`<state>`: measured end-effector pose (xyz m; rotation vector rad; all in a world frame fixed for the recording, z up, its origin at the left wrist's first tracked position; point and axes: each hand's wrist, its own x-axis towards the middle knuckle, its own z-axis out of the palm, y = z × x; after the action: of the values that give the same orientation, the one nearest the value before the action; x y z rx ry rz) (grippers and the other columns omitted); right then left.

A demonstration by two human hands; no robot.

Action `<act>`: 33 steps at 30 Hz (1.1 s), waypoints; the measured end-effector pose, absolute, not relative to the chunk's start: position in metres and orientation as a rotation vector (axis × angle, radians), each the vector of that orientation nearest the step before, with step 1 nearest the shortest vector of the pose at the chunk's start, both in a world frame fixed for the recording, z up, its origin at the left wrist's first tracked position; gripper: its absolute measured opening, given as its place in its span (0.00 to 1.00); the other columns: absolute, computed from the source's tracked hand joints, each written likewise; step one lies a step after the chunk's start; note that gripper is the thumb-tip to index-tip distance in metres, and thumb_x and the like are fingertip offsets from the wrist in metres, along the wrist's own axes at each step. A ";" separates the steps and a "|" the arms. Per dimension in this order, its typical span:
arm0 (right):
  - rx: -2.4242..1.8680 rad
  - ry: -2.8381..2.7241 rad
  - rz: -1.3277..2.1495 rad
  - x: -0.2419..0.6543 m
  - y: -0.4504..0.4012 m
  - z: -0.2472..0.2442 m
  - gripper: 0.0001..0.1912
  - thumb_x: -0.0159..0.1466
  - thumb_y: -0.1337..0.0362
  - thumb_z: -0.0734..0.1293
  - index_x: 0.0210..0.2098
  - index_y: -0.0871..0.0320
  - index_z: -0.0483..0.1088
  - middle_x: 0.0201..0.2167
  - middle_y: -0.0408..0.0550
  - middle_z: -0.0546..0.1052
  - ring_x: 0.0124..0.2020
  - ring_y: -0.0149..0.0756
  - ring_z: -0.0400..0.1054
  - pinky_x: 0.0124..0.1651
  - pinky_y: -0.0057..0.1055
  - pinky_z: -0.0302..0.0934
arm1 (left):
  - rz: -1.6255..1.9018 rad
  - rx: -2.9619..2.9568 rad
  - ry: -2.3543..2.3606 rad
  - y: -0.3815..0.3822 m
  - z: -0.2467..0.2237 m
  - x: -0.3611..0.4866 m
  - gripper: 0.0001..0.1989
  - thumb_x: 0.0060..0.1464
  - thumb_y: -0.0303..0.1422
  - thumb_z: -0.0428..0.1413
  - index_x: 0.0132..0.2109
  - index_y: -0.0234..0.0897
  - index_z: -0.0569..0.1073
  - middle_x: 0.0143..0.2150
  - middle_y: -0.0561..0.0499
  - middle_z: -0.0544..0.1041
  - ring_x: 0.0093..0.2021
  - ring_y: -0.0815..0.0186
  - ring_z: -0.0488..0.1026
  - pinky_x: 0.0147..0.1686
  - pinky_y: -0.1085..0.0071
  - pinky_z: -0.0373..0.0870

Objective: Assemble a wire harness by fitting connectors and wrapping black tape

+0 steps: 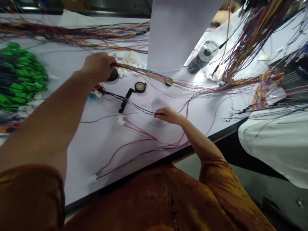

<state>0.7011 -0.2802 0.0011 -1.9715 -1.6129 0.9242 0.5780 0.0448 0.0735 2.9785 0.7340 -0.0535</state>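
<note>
My left hand [99, 65] is closed around a bundle of multicoloured wires [141, 71] that stretches to the right across the table. In a pinch, my right hand [167, 115] grips thin black wires [139, 108], which run left toward a small dark and red connector end [99, 91]. Between the hands lie a roll of black tape [140, 87] and a black bracket-like strip [125, 101]; the black wires pass across the strip. Nearer my body, red wires [141, 131] end in a white connector [121, 121]. A second white connector [93, 178] lies at lower left.
Green connectors [18, 77] are heaped at far left. White connectors [130, 61] sit behind my left hand. Long wire bundles [72, 33] lie along the back. A pale upright panel [178, 32] stands at centre; more wires [252, 38] hang at right, beside a plastic-wrapped roll [207, 53].
</note>
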 end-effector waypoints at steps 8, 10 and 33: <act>-2.211 -1.150 0.228 0.702 -0.350 -0.011 0.15 0.66 0.63 0.63 0.51 0.58 0.73 0.48 0.59 0.75 0.50 0.46 0.71 0.55 0.44 0.66 | -0.029 2.759 0.222 -0.057 0.054 0.530 0.18 0.63 0.35 0.58 0.56 0.28 0.73 0.57 0.39 0.74 0.60 0.55 0.69 0.63 0.60 0.62; -2.445 -0.900 0.133 0.711 -0.375 -0.015 0.14 0.65 0.63 0.62 0.47 0.59 0.74 0.47 0.61 0.75 0.47 0.49 0.71 0.55 0.47 0.66 | -0.166 2.695 -0.095 -0.108 0.042 0.508 0.19 0.59 0.38 0.62 0.54 0.33 0.74 0.55 0.41 0.76 0.56 0.56 0.72 0.59 0.62 0.66; -2.428 -1.360 0.380 0.618 -0.278 -0.007 0.18 0.66 0.70 0.64 0.54 0.66 0.74 0.59 0.67 0.72 0.62 0.59 0.64 0.65 0.56 0.59 | 0.132 2.845 0.495 -0.111 0.080 0.452 0.21 0.70 0.43 0.43 0.53 0.43 0.77 0.52 0.49 0.81 0.51 0.55 0.77 0.43 0.61 0.67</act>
<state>0.6184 -0.2782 -0.0066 -2.4276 -1.3599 0.3796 0.4518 -0.1107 0.0800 2.8445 0.4954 0.1316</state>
